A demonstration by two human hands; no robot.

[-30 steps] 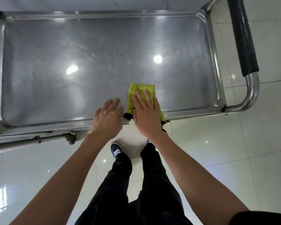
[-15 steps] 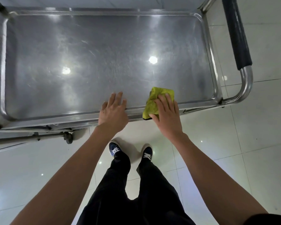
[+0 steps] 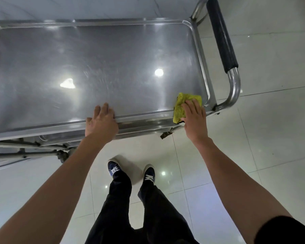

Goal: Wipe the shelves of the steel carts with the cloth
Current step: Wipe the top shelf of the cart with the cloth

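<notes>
A steel cart (image 3: 102, 71) is seen from above, w/ its top shelf (image 3: 113, 55) filling most of the upper view; the cart is used as the landmark for all positions here. A folded yellow-green cloth (image 3: 182, 106) is laid at the shelf's near right corner, partly draped over the near rim (image 3: 141, 116). The cloth is pressed flat by the right hand (image 3: 195, 120), fingers straight and spread on top, not curled round it. The left hand (image 3: 101, 123) is rested on the near rim approx. midway along the cart, fingers straight and lying over the edge onto the shelf, nothing gripped. Two bright light reflections are shown on the shelf surface, along w/ faint streaks. A tubular push handle w/ a black foam grip (image 3: 222, 34) is fixed at the cart's right end. Below the near rim, parts of the cart's lower frame (image 3: 30, 152) are visible at the left. Glossy pale floor tiles (image 3: 271, 120) are seen around the cart. Near the cart's front side, dark trousers (image 3: 120, 205) and two dark blue shoes w/ white laces (image 3: 114, 169) are seen, toes pointed toward the cart
</notes>
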